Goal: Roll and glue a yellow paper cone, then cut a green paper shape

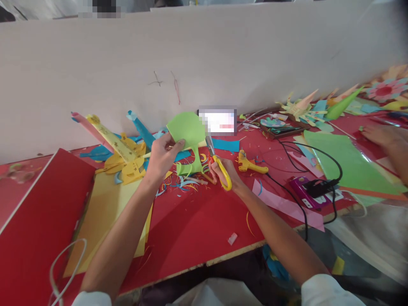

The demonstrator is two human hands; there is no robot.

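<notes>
My left hand (164, 155) pinches a piece of green paper (188, 129) at its lower left edge, thumb on top. The paper has a rounded outline, and a narrow green strip hangs below it. In my right hand (225, 172) is a pair of scissors (222, 166) with yellow and red-orange handles. Their blades point up and lie at the right edge of the green paper; whether they are closed I cannot tell. Beneath both hands, thin paper scraps (185, 183) are scattered on the red table (191, 229).
A yellow glue gun (251, 163) lies right of my right hand. Behind the paper stands a phone (219, 121). Yellow paper sheets (105, 216) and rolled paper shapes (111, 140) are on the left. Black cables (287, 191) run past a purple box (306, 191). Another person's hand (379, 134) rests far right.
</notes>
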